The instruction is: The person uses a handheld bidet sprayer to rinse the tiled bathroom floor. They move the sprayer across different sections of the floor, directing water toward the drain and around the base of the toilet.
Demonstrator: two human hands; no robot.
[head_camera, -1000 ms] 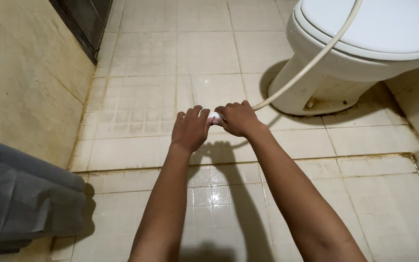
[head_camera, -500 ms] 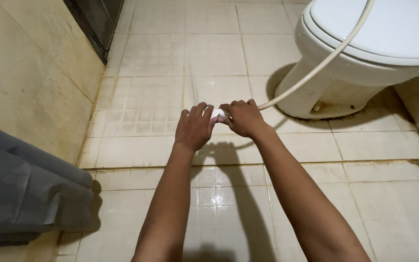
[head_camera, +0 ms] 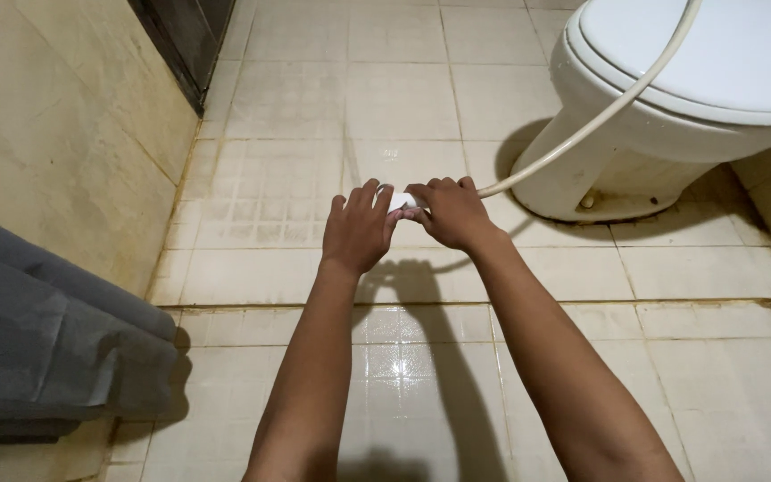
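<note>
- Two bare forearms reaching out over glossy cream floor tiles (head_camera: 421,375), meeting at a small white object.
- Far left of the left hand: folded grey cloth (head_camera: 37,339), soft and creased, against a stained beige wall (head_camera: 55,152).
- Above and left of the left hand: dark door frame (head_camera: 180,45), straight-edged, at the wall's end.
- Under both hands: patch of small-grid textured tile (head_camera: 261,210), dull and grimy, dirty grout lines around it.
- Left hand (head_camera: 356,234): fingers curled together, fingertips touching the small white sprayer head (head_camera: 398,200); firm clamp or light touch, cannot tell.
- White sprayer head: smooth hard plastic, mostly hidden between the two hands, just above the floor.
- Right hand (head_camera: 451,212): closed around the sprayer head's other end, knuckles up.
- Right of the right hand: pale flexible hose (head_camera: 600,116), thin and round, running from the grip up across the bowl.
- Further right: white ceramic toilet (head_camera: 716,80), rounded, lid shut, base stained.
</note>
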